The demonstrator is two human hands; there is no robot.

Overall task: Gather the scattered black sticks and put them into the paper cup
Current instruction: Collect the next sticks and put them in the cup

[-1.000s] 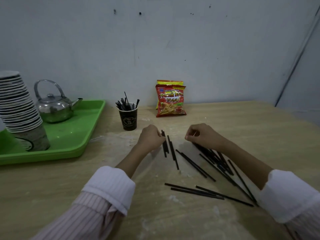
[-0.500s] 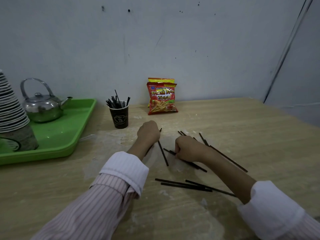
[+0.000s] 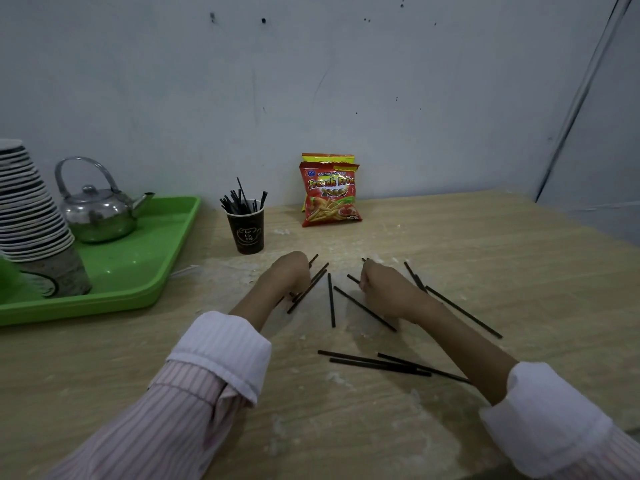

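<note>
Several thin black sticks (image 3: 365, 309) lie scattered on the wooden table (image 3: 485, 244); three more (image 3: 377, 363) lie together nearer to me. A dark paper cup (image 3: 246, 230) with several sticks standing in it sits behind my hands, to the left. My left hand (image 3: 289, 273) is closed, knuckles up, on a small bunch of sticks (image 3: 308, 289) that pokes out on both sides. My right hand (image 3: 379, 284) is closed on stick ends at the table surface, with other sticks lying beside the wrist.
A green tray (image 3: 149, 271) at the left holds a metal kettle (image 3: 98, 211) and a tall stack of paper cups (image 3: 29, 209). Two snack bags (image 3: 330, 192) lean against the grey wall behind the cup.
My right hand has moved left toward the middle, away from the pile on the right. My left hand has stayed closed near the same spot. The camera has shifted slightly.
</note>
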